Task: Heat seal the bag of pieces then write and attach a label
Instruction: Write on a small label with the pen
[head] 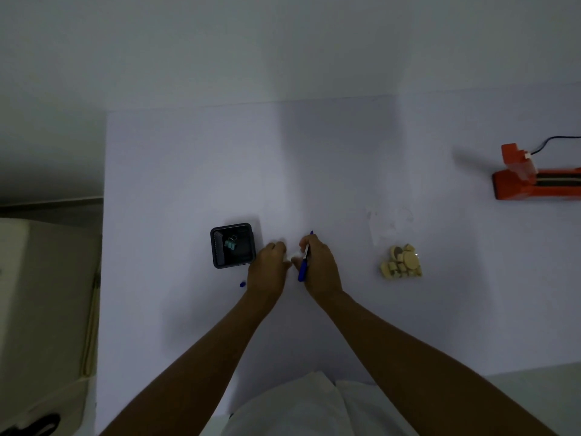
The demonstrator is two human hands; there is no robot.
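Fingers of the right hand [319,265] pinch a blue pen [304,262], its tip aimed down at a small white label [295,255]. Left hand [267,267] lies flat beside it, fingers pressing the label onto the white worktop [345,171]. Just left stand a black tray [232,245] and a blue cap [242,283]. The bag of pieces [401,262] rests well to the right; an orange heat sealer [534,180] sits at the far right edge.

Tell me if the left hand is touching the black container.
Cannot tell. In the head view the left hand overlaps the black container corner; no gap shows.
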